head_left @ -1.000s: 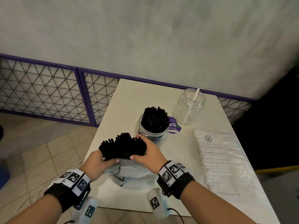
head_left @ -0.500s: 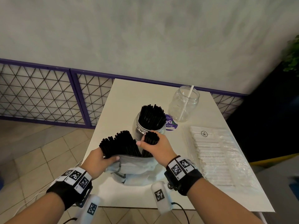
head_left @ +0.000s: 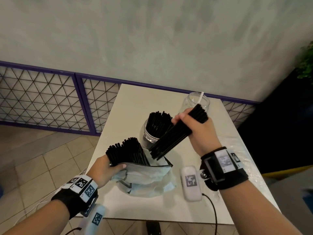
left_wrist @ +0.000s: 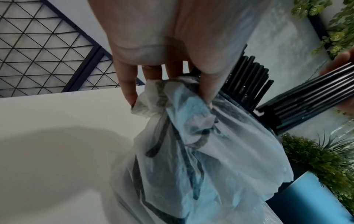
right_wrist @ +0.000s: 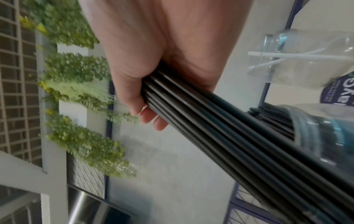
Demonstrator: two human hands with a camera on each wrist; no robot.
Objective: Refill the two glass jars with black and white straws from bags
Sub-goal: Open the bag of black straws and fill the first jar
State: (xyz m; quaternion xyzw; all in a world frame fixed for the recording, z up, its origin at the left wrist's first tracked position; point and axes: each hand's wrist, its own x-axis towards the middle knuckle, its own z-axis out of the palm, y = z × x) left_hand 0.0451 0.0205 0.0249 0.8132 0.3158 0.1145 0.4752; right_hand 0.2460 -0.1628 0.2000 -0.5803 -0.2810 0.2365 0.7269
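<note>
The person's left hand [head_left: 103,168] is gripping the gathered rim of a crumpled translucent white plastic bag [head_left: 145,180] near the front left corner of the pale rectangular table [head_left: 135,99]; in the left wrist view the fingers [left_wrist: 130,91] are curling into the bag's [left_wrist: 191,151] bunched film. A thick sheaf of black plastic straws [head_left: 127,153] is standing in the bag, its tips fanning upward. Just behind the bag, a clear glass jar [head_left: 149,138] is sitting near the table's middle, partly filled with upright black straws. The right hand [head_left: 198,129] is clenching a tilted bundle of black straws [head_left: 171,141] in the air, its lower end hanging just above the bag's mouth and in front of the jar, its upper end sticking out past the knuckles. The right wrist view is showing the fingers [right_wrist: 134,98] wrapping fully around this bundle [right_wrist: 229,144]. Toward the back right corner, a 2nd clear glass jar [head_left: 189,102] is holding 2 white straws [right_wrist: 296,56]. A clear packet of white straws [head_left: 240,150] is lying along the right edge, mostly hidden by the right wrist.
</note>
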